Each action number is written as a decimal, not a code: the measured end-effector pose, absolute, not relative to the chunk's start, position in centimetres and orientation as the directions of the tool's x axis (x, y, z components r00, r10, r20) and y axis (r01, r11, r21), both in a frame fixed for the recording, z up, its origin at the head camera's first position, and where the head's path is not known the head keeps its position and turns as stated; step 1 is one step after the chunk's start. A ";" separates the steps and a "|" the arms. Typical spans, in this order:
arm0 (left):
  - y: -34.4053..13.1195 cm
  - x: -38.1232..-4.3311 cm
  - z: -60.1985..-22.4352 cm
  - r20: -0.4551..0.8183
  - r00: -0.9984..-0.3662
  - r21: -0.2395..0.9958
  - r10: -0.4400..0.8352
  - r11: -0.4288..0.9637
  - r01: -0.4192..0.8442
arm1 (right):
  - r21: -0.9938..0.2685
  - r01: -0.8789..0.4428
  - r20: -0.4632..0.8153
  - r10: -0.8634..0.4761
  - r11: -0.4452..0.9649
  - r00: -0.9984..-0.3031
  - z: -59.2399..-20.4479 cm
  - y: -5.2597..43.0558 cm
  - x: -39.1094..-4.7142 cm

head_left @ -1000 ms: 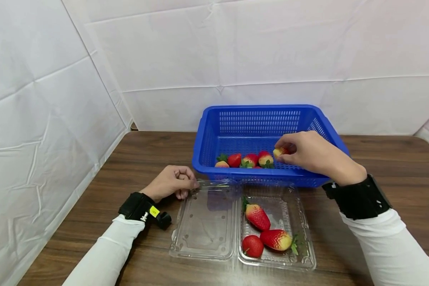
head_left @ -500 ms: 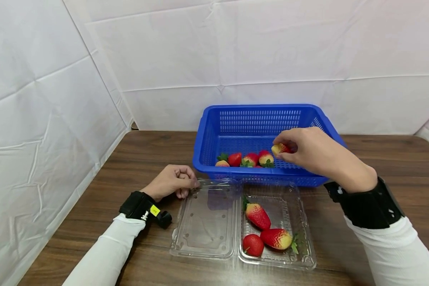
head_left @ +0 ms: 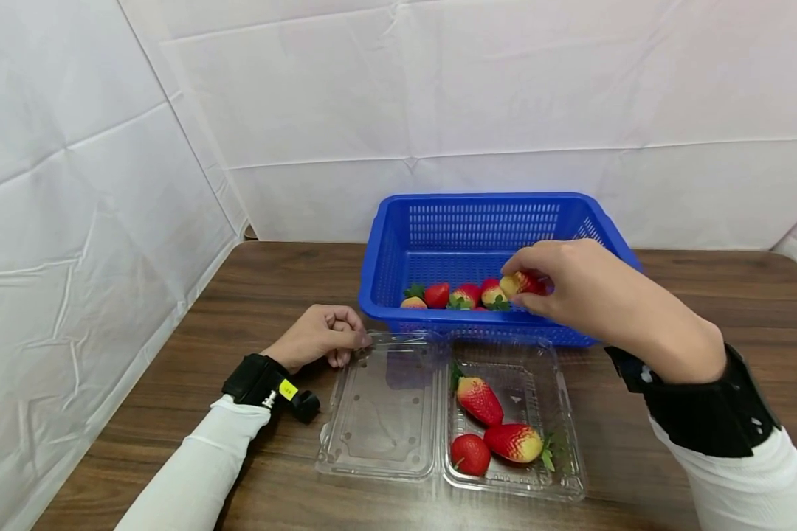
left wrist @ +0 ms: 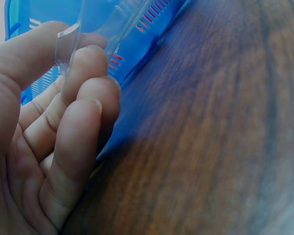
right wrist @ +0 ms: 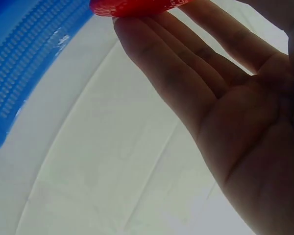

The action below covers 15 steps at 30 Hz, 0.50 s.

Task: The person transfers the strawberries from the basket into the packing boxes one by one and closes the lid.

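My right hand (head_left: 571, 287) pinches a red and yellow strawberry (head_left: 521, 283) over the right part of the blue basket (head_left: 432, 316). In the right wrist view that strawberry (right wrist: 132, 7) shows red at the fingertips. With thumb and finger, my left hand (head_left: 322, 335) pinches the far left corner of the clear plastic clamshell's lid (head_left: 381, 413); the left wrist view shows the clear lid edge (left wrist: 68, 44) between them. The clamshell's tray (head_left: 561, 483) lies to the right of the lid, holding a long strawberry (head_left: 480, 402), another with leaves (head_left: 514, 444) and a rounder one (head_left: 470, 455).
Inside the basket, several strawberries (head_left: 436, 296) lie along the near wall. The basket stands directly behind the clamshell on a brown wooden table (head_left: 272, 479). White cloth (head_left: 505, 96) hangs behind the table and on its left side.
My right hand has shifted slightly toward me with the strawberry, which shows more of its red side now. My left hand and the clamshell stay where they were.
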State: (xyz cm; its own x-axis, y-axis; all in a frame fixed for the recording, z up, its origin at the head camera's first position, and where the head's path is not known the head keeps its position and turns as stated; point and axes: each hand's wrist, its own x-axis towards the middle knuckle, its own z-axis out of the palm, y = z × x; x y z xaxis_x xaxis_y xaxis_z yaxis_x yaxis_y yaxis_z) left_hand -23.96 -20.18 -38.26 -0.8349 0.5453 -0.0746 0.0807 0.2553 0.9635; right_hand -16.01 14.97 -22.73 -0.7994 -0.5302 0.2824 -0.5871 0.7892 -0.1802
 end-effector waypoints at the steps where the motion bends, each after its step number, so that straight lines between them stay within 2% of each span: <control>1: -20.2 -24.0 -38.3 -0.075 -0.835 0.964 0.545 0.255 0.080 | -0.177 -0.592 0.284 -0.535 0.786 -0.796 -22.6 14.9 -15.8; 15: -20.1 -24.1 -38.5 -0.077 -0.834 0.966 0.547 0.247 0.073 | -0.188 -0.630 0.262 -0.580 0.753 -0.771 -22.0 13.7 -13.8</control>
